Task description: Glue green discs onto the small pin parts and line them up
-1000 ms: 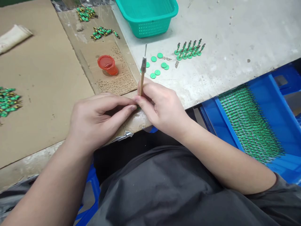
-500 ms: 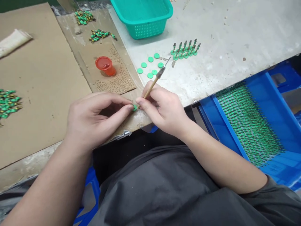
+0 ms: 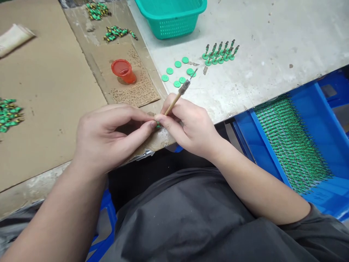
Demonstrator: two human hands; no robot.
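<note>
Near the table's front edge, my left hand (image 3: 114,134) is closed, with thumb and forefinger pinching a small green disc (image 3: 158,124). Only a sliver of this disc shows between the fingertips. My right hand (image 3: 188,125) is closed round a slim wooden-handled tool (image 3: 174,103) with a dark collar and a thin, needle-like tip pointing up and away. Its thumb and fingertips meet the left fingertips at the disc; whether they hold something else there is hidden. Beyond the right hand lie several loose green discs (image 3: 178,64). Farther right, small figures (image 3: 220,52) stand upright on green discs.
A red cup (image 3: 124,71) of liquid stands on speckled cardboard (image 3: 141,95). Behind is a green basket (image 3: 177,25). Piles of small green-and-yellow pieces (image 3: 117,33) lie on the left and at the back. A blue crate (image 3: 324,145) with rows of green pieces sits below right.
My right fingertips have closed in on the left ones, covering more of the green disc. The tool has tilted slightly. The table scene has shifted a little in view.
</note>
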